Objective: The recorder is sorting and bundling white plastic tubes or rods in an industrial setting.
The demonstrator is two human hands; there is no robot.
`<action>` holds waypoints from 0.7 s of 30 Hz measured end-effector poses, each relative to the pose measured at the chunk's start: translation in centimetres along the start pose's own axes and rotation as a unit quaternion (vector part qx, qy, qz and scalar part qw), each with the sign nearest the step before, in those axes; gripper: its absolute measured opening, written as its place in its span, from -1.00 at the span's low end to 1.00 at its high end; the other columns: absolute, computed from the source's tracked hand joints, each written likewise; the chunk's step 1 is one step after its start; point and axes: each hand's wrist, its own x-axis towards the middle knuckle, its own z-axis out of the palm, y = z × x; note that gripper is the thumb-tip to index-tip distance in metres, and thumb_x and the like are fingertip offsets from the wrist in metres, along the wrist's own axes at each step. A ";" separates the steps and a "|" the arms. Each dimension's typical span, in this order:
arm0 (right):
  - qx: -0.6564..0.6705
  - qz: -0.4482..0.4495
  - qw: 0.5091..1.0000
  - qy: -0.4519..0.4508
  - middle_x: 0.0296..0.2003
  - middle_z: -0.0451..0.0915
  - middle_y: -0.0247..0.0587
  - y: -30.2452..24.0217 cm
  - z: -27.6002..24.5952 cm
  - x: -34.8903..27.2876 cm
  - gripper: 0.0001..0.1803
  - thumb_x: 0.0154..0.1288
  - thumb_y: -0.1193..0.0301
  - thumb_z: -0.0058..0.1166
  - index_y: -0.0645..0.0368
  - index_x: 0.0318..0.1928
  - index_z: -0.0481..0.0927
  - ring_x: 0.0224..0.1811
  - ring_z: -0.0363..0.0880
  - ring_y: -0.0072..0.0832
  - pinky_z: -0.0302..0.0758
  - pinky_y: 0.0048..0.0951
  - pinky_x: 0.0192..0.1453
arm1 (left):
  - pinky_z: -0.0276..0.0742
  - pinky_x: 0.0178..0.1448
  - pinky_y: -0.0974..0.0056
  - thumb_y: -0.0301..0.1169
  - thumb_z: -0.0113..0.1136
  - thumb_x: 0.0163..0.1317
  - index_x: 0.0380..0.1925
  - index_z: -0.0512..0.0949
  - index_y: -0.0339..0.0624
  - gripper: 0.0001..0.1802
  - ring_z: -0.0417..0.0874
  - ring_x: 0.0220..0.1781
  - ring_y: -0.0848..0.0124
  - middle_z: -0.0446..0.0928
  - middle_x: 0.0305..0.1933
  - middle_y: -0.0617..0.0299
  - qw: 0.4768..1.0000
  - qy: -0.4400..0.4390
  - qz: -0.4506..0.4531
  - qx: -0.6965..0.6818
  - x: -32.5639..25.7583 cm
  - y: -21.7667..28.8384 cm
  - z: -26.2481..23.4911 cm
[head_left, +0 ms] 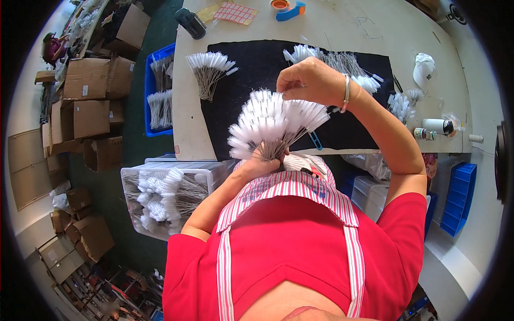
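My left hand [259, 163] is wrapped round the wire stems of a thick bundle of small white-bristled brushes [262, 120], their bristle ends fanned upward. Over the upper right of that bundle, my right hand [310, 80] is closed with its fingertips drawn together at the bristle tips; what they pinch is too small to make out. Beneath both hands lies a black cloth [235, 115] on the table. Another pile of brushes [209, 69] rests on the cloth's left part, and more brushes [348, 67] lie behind my right hand.
A white bin of brushes [160, 200] stands left of me, and a blue crate [147, 115] holds more. On the table [332, 24] are a dark bottle [190, 23], a blue tape dispenser [290, 12], a white cap [424, 69] and a white cup [436, 126]. Cardboard boxes [88, 77] fill the left.
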 end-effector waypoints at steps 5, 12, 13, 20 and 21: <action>0.052 0.021 0.996 0.067 -0.48 0.62 -0.22 1.2 0.4 -0.6 -0.85 0.02 0.53 0.18 0.29 -0.34 0.59 -0.44 0.60 -0.57 0.53 -0.57 -0.26 | 0.31 -0.25 0.44 -0.64 -0.02 -0.17 -0.31 0.47 -0.24 -0.69 0.38 -0.34 0.57 0.40 -0.43 0.34 0.998 0.044 0.030 -0.041 0.2 1.2 1.4; 0.016 0.033 0.999 0.037 -0.53 0.61 -0.23 0.9 0.0 -1.0 -0.88 0.01 0.54 0.17 0.31 -0.39 0.58 -0.47 0.58 -0.58 0.52 -0.59 -0.30 | 0.32 -0.26 0.44 -0.66 -0.05 -0.17 -0.34 0.47 -0.26 -0.70 0.40 -0.35 0.56 0.42 -0.44 0.32 0.998 0.052 0.025 -0.021 0.6 1.7 1.8; 0.000 0.019 0.999 0.026 -0.53 0.60 -0.23 0.9 0.0 -1.0 -0.89 0.02 0.53 0.16 0.31 -0.40 0.58 -0.48 0.58 -0.58 0.52 -0.58 -0.31 | 0.32 -0.26 0.44 -0.66 -0.05 -0.17 -0.34 0.47 -0.26 -0.70 0.40 -0.35 0.56 0.42 -0.44 0.32 0.998 0.050 0.023 -0.019 0.6 1.6 1.8; 0.048 0.005 0.999 0.017 -0.56 0.57 -0.24 1.8 0.3 -1.5 -0.90 0.04 0.51 0.11 0.31 -0.44 0.57 -0.50 0.54 -0.60 0.49 -0.58 -0.36 | 0.33 -0.24 0.43 -0.67 -0.06 -0.16 -0.37 0.47 -0.27 -0.73 0.42 -0.35 0.55 0.42 -0.44 0.30 0.997 0.051 0.018 -0.051 0.8 1.5 2.0; 0.049 0.004 0.999 0.017 -0.56 0.57 -0.24 1.9 0.4 -1.5 -0.90 0.04 0.51 0.11 0.31 -0.44 0.57 -0.50 0.54 -0.60 0.49 -0.58 -0.36 | 0.33 -0.23 0.43 -0.67 -0.06 -0.16 -0.39 0.47 -0.27 -0.75 0.42 -0.34 0.55 0.42 -0.44 0.30 0.997 0.053 0.012 -0.055 0.8 1.6 2.0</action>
